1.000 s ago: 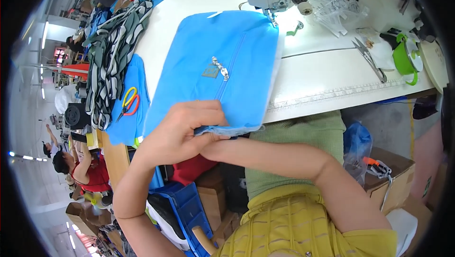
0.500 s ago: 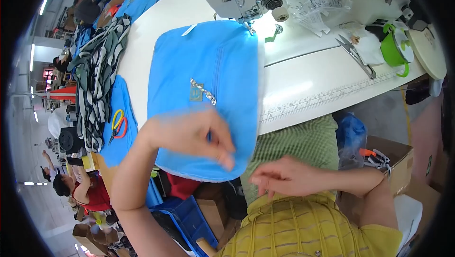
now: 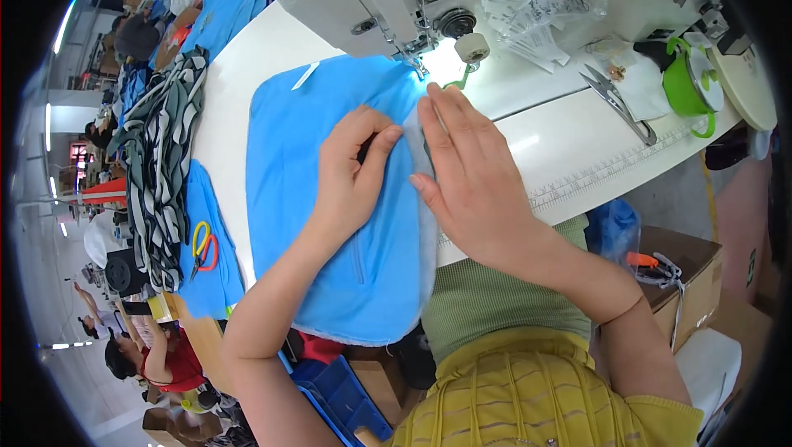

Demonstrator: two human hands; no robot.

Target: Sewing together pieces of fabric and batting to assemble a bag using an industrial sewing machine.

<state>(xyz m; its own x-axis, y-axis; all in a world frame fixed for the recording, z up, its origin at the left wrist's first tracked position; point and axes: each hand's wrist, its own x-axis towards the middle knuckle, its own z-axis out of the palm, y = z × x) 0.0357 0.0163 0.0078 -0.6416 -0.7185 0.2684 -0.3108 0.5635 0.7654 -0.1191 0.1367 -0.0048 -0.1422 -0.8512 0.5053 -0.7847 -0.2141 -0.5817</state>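
Observation:
A blue fabric panel [image 3: 280, 175] with a pale edge and a zipper [image 3: 357, 259] lies on the white sewing table [image 3: 224, 109]. Its upper right corner reaches the presser foot [image 3: 420, 69] of the sewing machine [image 3: 330, 2], under a bright lamp. My left hand [image 3: 353, 168] rests on the panel, fingers curled and thumb pressed to them, pinching the cloth near its right edge. Beside it my right hand [image 3: 474, 175] lies flat along that edge, fingers stretched towards the foot. A white tag [image 3: 305, 76] sticks out at the panel's top.
Thread snips [image 3: 202, 247] with red and yellow handles lie on blue cloth at the left, next to striped strips [image 3: 161, 158]. Scissors [image 3: 619, 105], a green mug [image 3: 689, 80] and a plastic bag [image 3: 540, 18] occupy the right side. Two people work in the far left background.
My left hand has moved up from the panel's lower part and now pinches near its right edge. My right hand has come up from my lap onto that edge.

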